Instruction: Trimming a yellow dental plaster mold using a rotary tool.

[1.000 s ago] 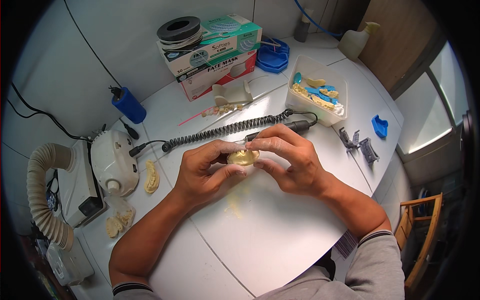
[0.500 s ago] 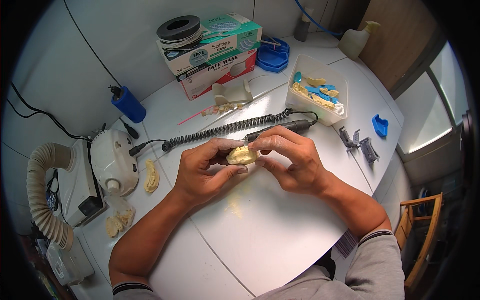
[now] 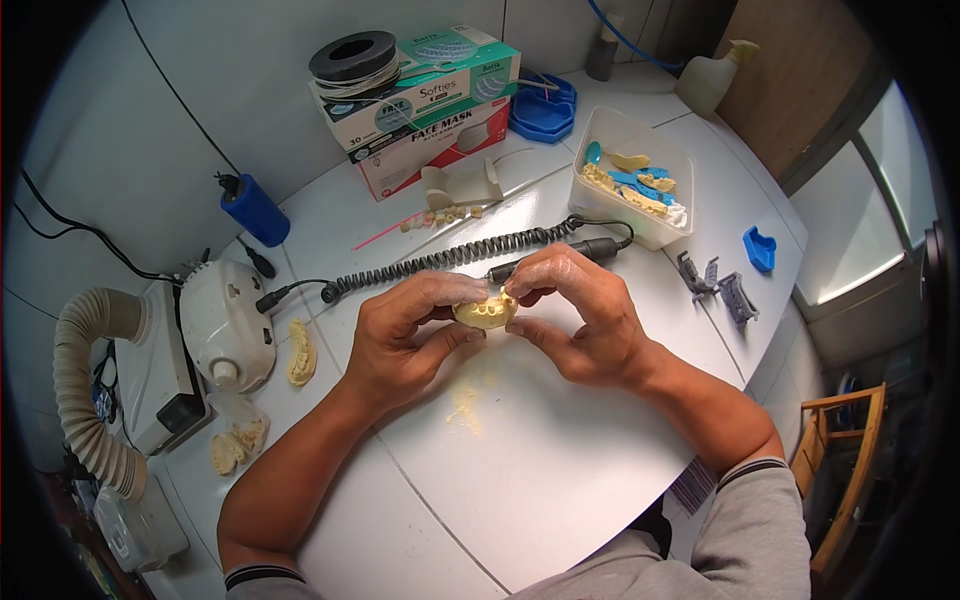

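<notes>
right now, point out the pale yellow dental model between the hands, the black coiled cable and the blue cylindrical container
pale yellow dental model (image 3: 484, 317): head view, on its near side
black coiled cable (image 3: 450, 258): head view, midway along its coils
blue cylindrical container (image 3: 256, 213): head view, middle of its side

Grey short-sleeved shirt (image 3: 610, 580) with dark-banded cuffs (image 3: 752, 467).
The right sleeve (image 3: 755, 530) is plain grey, ending near the elbow in dark trim split by a thin pale line; the left sleeve (image 3: 272, 590) (only a sliver shows at the lower edge) has matching trim. Both forearms (image 3: 705, 400) are bare, and whitish powder dusts the fingers (image 3: 558, 273) of the right hand (image 3: 590, 320) and left hand (image 3: 405, 325).
</notes>
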Available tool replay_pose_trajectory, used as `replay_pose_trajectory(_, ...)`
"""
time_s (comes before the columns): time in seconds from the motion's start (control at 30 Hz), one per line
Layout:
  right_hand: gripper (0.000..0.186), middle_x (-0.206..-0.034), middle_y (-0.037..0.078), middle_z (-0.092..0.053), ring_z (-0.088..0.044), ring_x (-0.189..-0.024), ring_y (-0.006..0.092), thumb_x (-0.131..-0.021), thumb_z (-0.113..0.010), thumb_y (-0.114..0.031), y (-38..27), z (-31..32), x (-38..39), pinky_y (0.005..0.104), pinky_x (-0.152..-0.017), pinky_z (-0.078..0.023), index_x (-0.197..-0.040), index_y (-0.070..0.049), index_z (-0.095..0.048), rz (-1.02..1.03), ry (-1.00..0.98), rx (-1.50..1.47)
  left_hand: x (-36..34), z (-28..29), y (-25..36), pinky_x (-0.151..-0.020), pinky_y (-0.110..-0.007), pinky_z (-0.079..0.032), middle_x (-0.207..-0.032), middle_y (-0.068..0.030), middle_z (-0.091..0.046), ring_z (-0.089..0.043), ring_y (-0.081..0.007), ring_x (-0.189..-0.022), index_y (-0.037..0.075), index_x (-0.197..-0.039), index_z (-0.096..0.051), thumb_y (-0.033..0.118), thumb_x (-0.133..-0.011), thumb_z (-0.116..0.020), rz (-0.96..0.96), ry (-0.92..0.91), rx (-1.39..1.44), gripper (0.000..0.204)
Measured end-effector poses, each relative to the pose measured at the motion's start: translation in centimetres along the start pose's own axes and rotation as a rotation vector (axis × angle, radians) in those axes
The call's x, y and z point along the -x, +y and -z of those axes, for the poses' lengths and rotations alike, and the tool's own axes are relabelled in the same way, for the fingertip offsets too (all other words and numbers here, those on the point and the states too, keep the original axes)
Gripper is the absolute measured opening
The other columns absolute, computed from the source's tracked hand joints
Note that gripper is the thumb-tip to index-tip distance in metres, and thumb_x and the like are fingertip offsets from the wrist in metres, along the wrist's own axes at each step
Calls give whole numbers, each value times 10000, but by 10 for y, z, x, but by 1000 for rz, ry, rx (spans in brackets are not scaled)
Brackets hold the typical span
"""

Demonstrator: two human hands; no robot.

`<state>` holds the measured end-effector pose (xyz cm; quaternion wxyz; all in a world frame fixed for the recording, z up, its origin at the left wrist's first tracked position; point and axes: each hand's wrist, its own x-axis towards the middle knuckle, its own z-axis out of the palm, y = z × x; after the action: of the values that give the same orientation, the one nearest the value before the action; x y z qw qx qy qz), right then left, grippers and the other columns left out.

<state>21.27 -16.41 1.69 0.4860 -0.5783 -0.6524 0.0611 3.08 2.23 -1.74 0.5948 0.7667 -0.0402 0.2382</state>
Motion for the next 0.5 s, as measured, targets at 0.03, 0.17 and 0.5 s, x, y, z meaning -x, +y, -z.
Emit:
replay_pose_trajectory(0.03, 369, -1153, 129, -713, -741, -1047, 279, -899, -855, 35, 0, 0, 0, 365, -855, -657, -1218, -37, -684, -1, 0, 1, 0, 0, 0, -1123, -388, -635, -1380, -158, -712, -711, -272, -1326, 5, -1339, -727, -128, -956, -776, -8, -8, 6, 408)
replay_pose_trajectory(0.17, 383, -1183, 133, -704, -733, -1065, 284, -892, -870, 26, 0, -1, 1, 363, -858, -657, -1222, -44, -690, 15, 15, 23, -1, 1, 2, -1193, -414, -602, -1450, -168, -677, -686, -288, -1377, 10, -1318, -740, -149, -947, -768, -23, -25, -26, 404)
replay_pose_trajectory(0.5, 359, -1203, 151, -662, -735, -1064, 271, -884, -872, 35, -1, -2, 2, 360, -884, -667, -1188, -22, -690, -4, 9, 17, 0, 3, -2, -1242, -438, -569, -1537, -188, -628, -641, -314, -1445, 21, -1309, -743, -179, -953, -735, -66, -37, -85, 409)
